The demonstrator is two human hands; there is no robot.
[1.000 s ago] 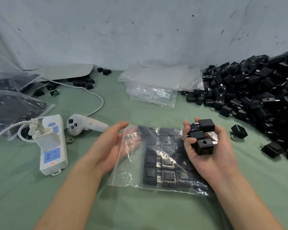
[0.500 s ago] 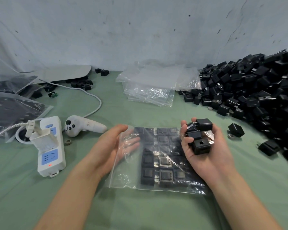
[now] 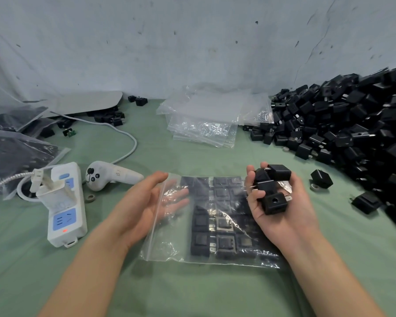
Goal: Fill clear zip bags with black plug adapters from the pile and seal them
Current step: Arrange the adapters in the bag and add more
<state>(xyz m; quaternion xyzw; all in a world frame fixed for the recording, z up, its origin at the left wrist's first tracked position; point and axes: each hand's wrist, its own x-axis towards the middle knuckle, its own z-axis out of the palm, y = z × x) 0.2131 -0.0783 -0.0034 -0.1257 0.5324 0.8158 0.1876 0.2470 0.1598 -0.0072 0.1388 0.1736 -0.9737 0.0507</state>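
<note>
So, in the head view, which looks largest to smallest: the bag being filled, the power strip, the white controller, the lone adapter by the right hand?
1. bag being filled
2. power strip
3. white controller; it lies farther back, so its gap to the strip is unsure
4. lone adapter

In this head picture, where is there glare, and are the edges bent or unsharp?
Head view: soft, even light with faint shadows; white glare streaks on the bag partly veil the adapters inside, and the spare bags glint too; wide-angle bending bows the far edge of the table; the pile smears at the right border; the centre is sharp.
</note>
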